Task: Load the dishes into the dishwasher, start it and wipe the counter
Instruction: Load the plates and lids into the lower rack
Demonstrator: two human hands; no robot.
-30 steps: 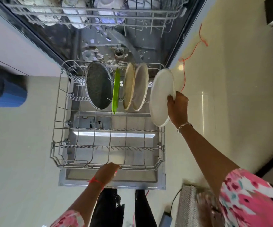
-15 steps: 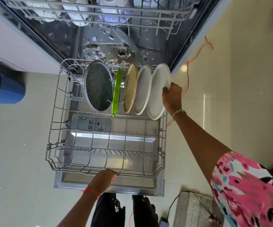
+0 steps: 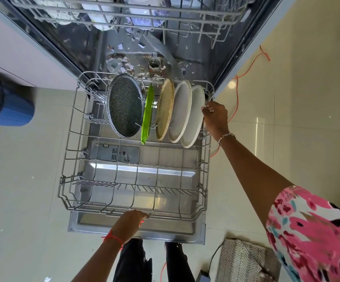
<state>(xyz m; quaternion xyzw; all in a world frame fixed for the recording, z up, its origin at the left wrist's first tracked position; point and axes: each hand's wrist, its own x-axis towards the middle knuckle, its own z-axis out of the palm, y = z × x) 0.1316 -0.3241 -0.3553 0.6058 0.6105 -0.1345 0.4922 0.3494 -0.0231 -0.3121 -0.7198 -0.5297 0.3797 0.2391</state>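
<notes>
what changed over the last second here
The right hand moved the outer white plate left, from outside the lower rack into the slot beside the inner white plate, and still holds its rim. The left hand stays on the rack's front rim; dark pan, green dish and tan plate have not moved.

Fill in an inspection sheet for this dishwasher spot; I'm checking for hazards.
Surface: lower rack pulled out over the open door.
Job's things: black pan, green plate, tan plate, inner white plate and outer white plate on edge in it.
Clutter: debris on the tub floor.
Grips: left hand holds rack's front rail; right hand holds outer white plate's rim.
Cables: orange cable on floor; black cable by mat.
Surroundings: blue bin at left.
</notes>
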